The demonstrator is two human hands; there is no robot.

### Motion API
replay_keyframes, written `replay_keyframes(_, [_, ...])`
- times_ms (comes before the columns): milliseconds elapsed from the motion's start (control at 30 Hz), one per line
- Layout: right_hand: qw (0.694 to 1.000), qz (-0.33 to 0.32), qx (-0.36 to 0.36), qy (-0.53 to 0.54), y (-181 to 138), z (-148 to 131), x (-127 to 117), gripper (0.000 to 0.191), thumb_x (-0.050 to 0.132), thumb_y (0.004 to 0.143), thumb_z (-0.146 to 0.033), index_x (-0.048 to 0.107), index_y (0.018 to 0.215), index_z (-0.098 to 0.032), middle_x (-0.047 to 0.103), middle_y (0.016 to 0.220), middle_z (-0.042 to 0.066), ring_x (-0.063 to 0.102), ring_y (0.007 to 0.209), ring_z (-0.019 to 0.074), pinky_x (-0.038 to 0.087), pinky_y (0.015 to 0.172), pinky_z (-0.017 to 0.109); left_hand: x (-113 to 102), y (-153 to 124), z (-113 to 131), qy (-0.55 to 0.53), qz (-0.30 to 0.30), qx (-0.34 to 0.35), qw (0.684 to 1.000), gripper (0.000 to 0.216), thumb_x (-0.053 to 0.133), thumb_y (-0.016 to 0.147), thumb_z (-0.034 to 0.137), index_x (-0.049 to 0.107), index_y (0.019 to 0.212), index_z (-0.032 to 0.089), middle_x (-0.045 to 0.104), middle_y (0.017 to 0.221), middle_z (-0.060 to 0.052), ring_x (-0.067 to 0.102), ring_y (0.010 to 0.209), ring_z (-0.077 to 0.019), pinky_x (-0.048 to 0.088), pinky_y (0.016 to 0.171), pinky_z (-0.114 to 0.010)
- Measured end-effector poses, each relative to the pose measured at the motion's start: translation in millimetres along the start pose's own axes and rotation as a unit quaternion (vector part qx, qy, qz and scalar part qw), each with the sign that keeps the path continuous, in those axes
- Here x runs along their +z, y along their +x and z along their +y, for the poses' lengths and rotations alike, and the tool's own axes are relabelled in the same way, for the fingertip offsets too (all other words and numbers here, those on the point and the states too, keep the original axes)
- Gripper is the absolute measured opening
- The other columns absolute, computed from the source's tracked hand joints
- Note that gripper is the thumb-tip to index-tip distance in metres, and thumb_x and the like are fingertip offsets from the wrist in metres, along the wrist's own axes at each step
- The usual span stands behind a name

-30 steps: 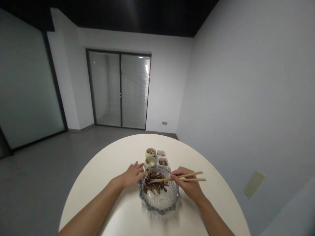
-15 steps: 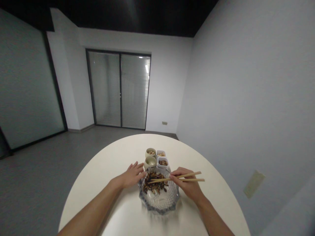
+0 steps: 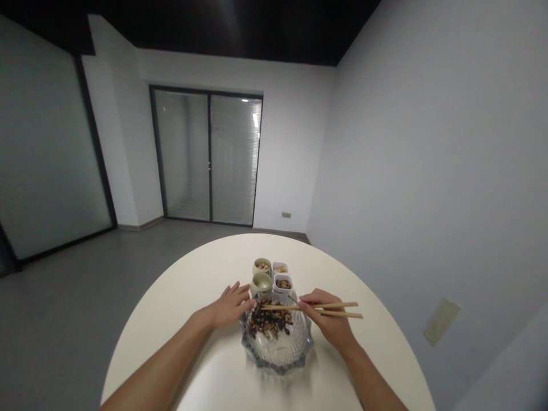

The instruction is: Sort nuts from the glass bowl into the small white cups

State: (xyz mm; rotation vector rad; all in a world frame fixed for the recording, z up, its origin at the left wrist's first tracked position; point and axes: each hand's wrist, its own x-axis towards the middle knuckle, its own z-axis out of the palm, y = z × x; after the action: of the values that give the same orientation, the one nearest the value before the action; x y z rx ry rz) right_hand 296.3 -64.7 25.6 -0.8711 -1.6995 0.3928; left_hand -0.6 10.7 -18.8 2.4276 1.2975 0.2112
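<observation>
My right hand (image 3: 326, 317) grips a pair of wooden chopsticks (image 3: 338, 306), their tips over dark, striped seeds or nuts (image 3: 269, 323) heaped in a clear glass bowl (image 3: 280, 359). The bowl has a scalloped rim. With fingers stretched out, my left hand (image 3: 233, 304) rests at the bowl's left edge, holding nothing. Just behind the bowl stand a greenish cup (image 3: 255, 285) with nothing visible inside and a white square dish (image 3: 283, 290) holding brown pieces. Farther back are another greenish cup (image 3: 255, 269) and a white dish (image 3: 286, 266), both with pale pieces in them.
Everything stands on a round white table (image 3: 192, 268). A grey-white wall (image 3: 406, 171) rises close to its right side. Glass doors with blinds (image 3: 209, 154) are across the room, and grey floor (image 3: 141, 268) lies to the left.
My right hand has shifted slightly right and the chopstick tips have moved a little up toward the bowl's far side. My left hand has stayed in place.
</observation>
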Motion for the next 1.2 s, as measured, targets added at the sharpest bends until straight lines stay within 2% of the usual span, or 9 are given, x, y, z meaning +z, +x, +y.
replay_keyframes(167, [0.995, 0.096, -0.01, -0.023, 0.1, 3.4, 0.8, 0.006, 0.073, 0.084, -0.029, 0.076, 0.084, -0.024, 0.071, 0.072, 0.003, 0.064, 0.063, 0.0181, 0.053, 0.058, 0.03, 1.3, -0.2, -0.4, -0.01, 0.001, 0.001, 1.0, 0.06, 0.02, 0.104, 0.063, 0.048, 0.144, 0.028, 0.023, 0.16, -0.006, 0.009, 0.147, -0.0364, 0.008, 0.116, -0.058])
replay_keyframes(300, [0.99, 0.132, -0.011, -0.043, 0.6, 5.2, 6.2, 0.007, 0.071, 0.085, -0.03, 0.076, 0.085, -0.024, 0.07, 0.071, 0.003, 0.063, 0.063, 0.0186, 0.053, 0.059, 0.031, 1.6, -0.1, -1.1, -0.01, -0.001, -0.006, 1.0, 0.06, 0.02, 0.103, 0.063, 0.048, 0.143, 0.029, 0.023, 0.16, -0.005, 0.009, 0.147, -0.0358, 0.008, 0.116, -0.058])
replay_keyframes(600, [0.991, 0.127, -0.02, -0.033, -0.6, 6.6, 19.5, 0.006, 0.071, 0.086, -0.027, 0.076, 0.086, -0.027, 0.072, 0.075, 0.002, 0.066, 0.067, 0.0194, 0.053, 0.062, 0.032, -2.8, -2.8, 3.3, -0.019, 0.002, 0.001, 1.0, 0.058, 0.019, 0.103, 0.063, 0.044, 0.147, 0.034, 0.024, 0.16, -0.004, 0.009, 0.146, -0.0386, 0.007, 0.114, -0.062])
replay_keyframes(1000, [0.993, 0.119, -0.009, -0.02, 0.0, 4.0, 21.2, 0.007, 0.071, 0.086, -0.031, 0.076, 0.085, -0.026, 0.072, 0.074, 0.003, 0.066, 0.067, 0.0198, 0.053, 0.061, 0.032, -3.5, -2.7, 3.3, -0.003, -0.01, -0.002, 1.0, 0.059, 0.019, 0.104, 0.062, 0.046, 0.145, 0.028, 0.022, 0.16, -0.007, 0.008, 0.147, -0.036, 0.007, 0.115, -0.059])
replay_keyframes(1200, [0.993, 0.113, -0.005, -0.024, 0.0, 4.9, 20.9, 0.008, 0.071, 0.085, -0.032, 0.077, 0.084, -0.026, 0.072, 0.074, 0.003, 0.066, 0.066, 0.0204, 0.053, 0.061, 0.032, -2.3, -3.4, 2.6, -0.009, -0.001, 0.004, 1.0, 0.056, 0.019, 0.104, 0.062, 0.041, 0.147, 0.035, 0.023, 0.16, -0.003, 0.009, 0.147, -0.0348, 0.007, 0.115, -0.059])
